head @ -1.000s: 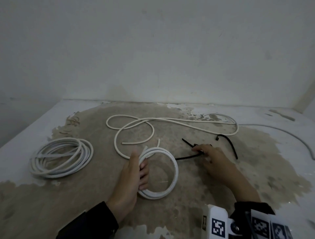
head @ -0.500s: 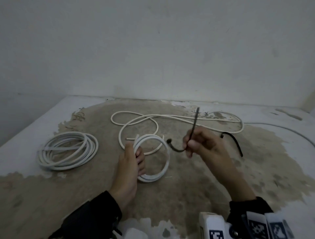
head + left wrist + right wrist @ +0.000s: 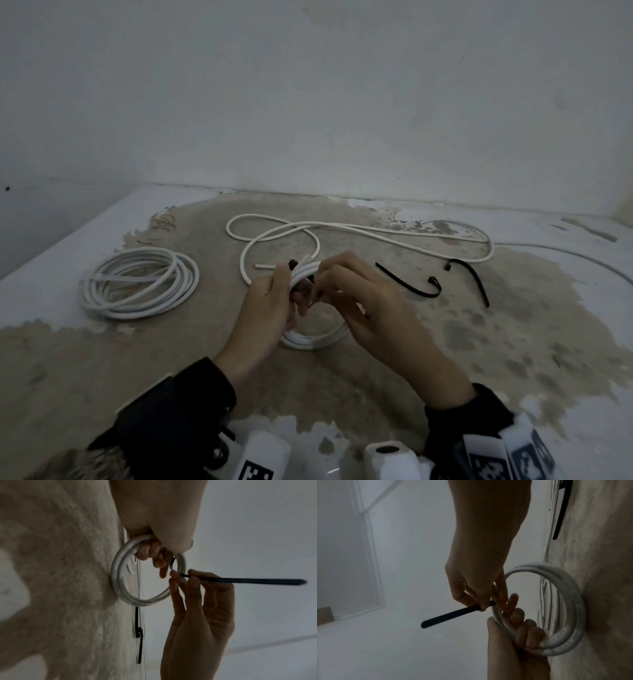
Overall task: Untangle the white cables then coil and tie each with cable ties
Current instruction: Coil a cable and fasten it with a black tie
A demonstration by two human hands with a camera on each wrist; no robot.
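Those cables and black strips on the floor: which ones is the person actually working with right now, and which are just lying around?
In use:
- small white coil, gripped by the left hand
- black cable tie, pinched by the right hand

Lying about for now:
- bigger white coil on the left
- loose white cable behind
- two spare black ties

Head: we look forward and down, from farther back
Left wrist: close, facing along our fingers
Right wrist: close, from the opposite side
Shared: small cable coil [image 3: 310, 337] [image 3: 120, 574] [image 3: 565, 615]
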